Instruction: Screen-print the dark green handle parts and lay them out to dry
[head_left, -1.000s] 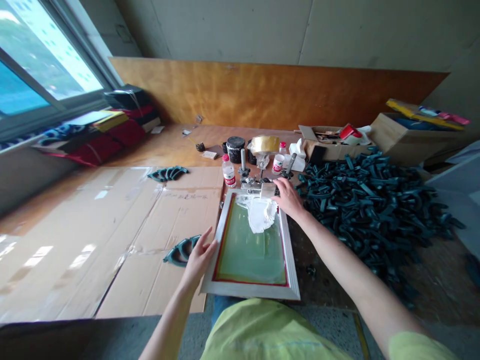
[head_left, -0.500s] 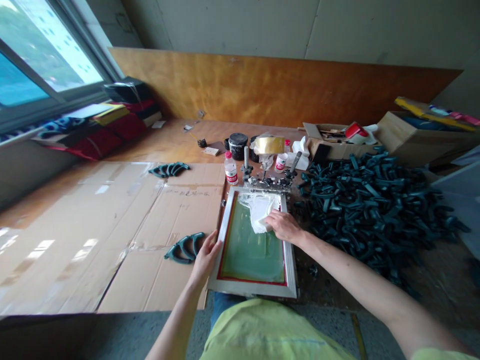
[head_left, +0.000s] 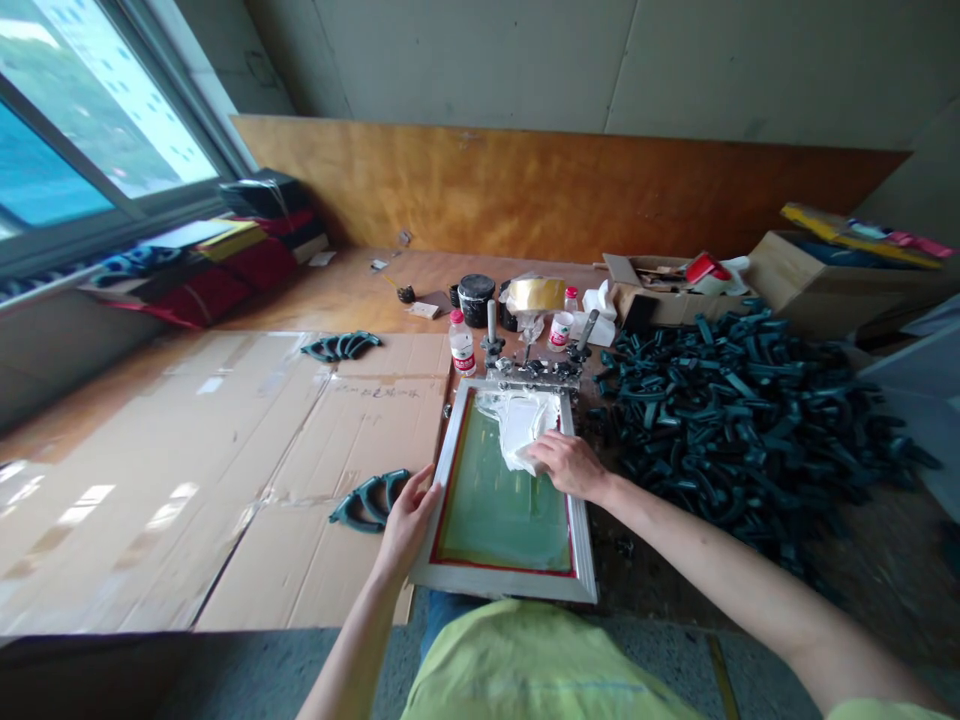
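A metal-framed screen [head_left: 502,520] with green mesh lies in front of me, its far edge at a metal clamp bar [head_left: 534,374]. White paste and a white cloth or scraper [head_left: 519,432] cover the mesh's far part. My right hand [head_left: 571,465] is closed on the near right edge of that white piece. My left hand [head_left: 411,515] grips the frame's left side, fingers on its edge. Just left of it, dark green curved parts [head_left: 367,502] lie on the cardboard [head_left: 300,540].
More curved parts [head_left: 343,346] lie farther back on the cardboard. A bottle [head_left: 462,345], a black tub [head_left: 476,298] and a tape roll [head_left: 535,294] stand behind the screen. At right are a large pile of dark green parts [head_left: 735,420] and open boxes [head_left: 814,280].
The camera view has shifted slightly. My right hand has moved a little toward me and to the right on the mesh. My left hand stays at the frame's left side.
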